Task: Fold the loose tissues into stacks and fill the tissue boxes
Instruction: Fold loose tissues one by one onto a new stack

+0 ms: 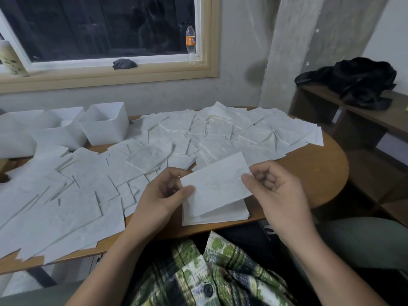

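Observation:
A folded white tissue [217, 184] is held just above the table's near edge. My left hand [164, 193] pinches its left end with the thumb on top, and my right hand [270, 188] pinches its right end. Directly below it lies a small stack of folded tissues [220, 214]. Loose white tissues [136, 160] cover most of the wooden table [313, 173]. Several open white tissue boxes [106, 124] stand at the far left; what is inside them cannot be made out.
A window sill behind the table carries a plastic bottle [191, 44] and a dark cloth [124, 63]. A black bag [362, 81] lies on a wooden shelf at the right. A bare strip of table shows at its rounded right end.

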The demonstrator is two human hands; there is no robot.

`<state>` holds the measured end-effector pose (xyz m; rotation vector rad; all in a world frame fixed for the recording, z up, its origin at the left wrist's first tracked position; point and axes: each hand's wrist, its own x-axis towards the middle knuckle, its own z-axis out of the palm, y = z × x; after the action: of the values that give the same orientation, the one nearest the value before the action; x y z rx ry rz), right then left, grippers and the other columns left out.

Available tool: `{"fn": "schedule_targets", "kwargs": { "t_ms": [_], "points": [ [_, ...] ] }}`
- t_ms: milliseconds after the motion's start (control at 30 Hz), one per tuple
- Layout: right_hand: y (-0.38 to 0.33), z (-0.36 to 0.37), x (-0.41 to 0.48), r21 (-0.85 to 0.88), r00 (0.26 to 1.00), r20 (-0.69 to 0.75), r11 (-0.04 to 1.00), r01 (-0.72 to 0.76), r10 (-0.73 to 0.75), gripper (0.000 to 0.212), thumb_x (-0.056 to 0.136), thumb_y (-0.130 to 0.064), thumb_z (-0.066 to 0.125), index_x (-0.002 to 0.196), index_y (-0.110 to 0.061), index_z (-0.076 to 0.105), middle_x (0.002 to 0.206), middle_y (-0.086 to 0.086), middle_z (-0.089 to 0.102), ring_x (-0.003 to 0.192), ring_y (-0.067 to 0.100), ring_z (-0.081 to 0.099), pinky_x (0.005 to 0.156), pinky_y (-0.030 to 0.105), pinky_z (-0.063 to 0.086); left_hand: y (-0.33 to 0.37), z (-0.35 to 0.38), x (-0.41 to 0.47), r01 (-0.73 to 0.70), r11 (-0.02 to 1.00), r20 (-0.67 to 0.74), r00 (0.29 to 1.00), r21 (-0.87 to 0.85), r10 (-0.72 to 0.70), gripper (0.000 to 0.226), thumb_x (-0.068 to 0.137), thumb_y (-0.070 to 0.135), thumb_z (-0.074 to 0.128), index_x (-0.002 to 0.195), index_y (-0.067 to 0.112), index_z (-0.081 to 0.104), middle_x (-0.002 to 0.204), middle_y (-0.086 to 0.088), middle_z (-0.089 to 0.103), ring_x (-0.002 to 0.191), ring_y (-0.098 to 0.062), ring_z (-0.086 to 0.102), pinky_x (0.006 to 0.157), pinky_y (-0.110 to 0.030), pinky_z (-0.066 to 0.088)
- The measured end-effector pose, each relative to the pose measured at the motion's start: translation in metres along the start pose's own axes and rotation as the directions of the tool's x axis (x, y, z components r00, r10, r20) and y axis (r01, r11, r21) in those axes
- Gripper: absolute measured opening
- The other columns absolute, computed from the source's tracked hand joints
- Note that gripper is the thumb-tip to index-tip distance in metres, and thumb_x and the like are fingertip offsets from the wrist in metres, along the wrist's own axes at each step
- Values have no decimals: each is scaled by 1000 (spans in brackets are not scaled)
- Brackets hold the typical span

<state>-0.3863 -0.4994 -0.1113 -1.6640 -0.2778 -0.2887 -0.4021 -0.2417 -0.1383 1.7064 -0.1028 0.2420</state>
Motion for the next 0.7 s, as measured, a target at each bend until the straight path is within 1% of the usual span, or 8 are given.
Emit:
{"fn": "schedule_targets", "kwargs": {
  "t_ms": [33,67,200,267,367,433,567,700],
  "points": [
    [4,-1,1,-16,1000,-2,1000,-18,18,9,93,-12,80,97,-15,73,86,4,74,84,21,71,74,27,56,-1,0,1,-2,1000,-6,1000,4,2,20,98,26,79,115,35,73,86,-27,65,83,-48,65,79,-51,50],
    [8,-2,1,-36,999,0,999,-34,34,10,93,-12,81,98,-16,73,85,5,74,84,24,72,75,30,57,-2,-1,1,-3,1000,-13,1000,14,4,19,98,26,78,115,34,72,86,-28,62,80,-46,63,77,-52,48],
    [25,-5,-2,-199,996,40,977,-74,84,21,91,-19,84,104,-27,70,74,0,72,73,20,69,74,35,55,-2,1,-1,-12,989,-37,999,151,18,20,101,20,73,114,34,68,77,-15,57,67,-17,50,67,-26,41],
    [35,-6,-3,-297,995,53,952,-68,87,25,89,-22,85,105,-32,68,72,-6,72,69,14,66,72,32,54,-4,1,-1,-10,965,-46,999,264,23,23,100,23,73,117,37,64,76,-3,59,66,-10,53,64,-20,42],
    [42,-5,-4,-385,994,59,921,-61,91,28,87,-25,87,103,-34,66,72,-9,72,68,11,64,65,21,49,-7,1,1,-16,915,-33,999,403,32,29,98,26,73,118,40,59,80,0,62,69,-10,58,62,-17,42],
    [44,-4,-4,-424,994,63,904,-50,85,27,87,-25,87,103,-34,67,72,-9,71,67,11,62,62,15,45,-8,1,1,-26,893,-29,999,450,43,30,97,28,73,119,40,57,80,2,64,72,-12,61,62,-16,43],
    [44,-2,-4,-472,995,69,881,-28,69,27,86,-24,89,104,-30,69,71,-10,68,65,9,60,61,12,43,-11,0,2,-9,870,-31,999,493,29,35,95,26,74,121,42,55,84,6,67,80,-10,65,65,-17,46],
    [44,-4,-2,-509,995,81,861,-9,58,27,85,-25,90,103,-27,71,69,-10,66,67,4,60,61,10,42,-11,1,2,5,845,-16,1000,534,4,43,92,25,77,122,44,53,85,8,68,79,-9,66,67,-27,50]
  ]
}}
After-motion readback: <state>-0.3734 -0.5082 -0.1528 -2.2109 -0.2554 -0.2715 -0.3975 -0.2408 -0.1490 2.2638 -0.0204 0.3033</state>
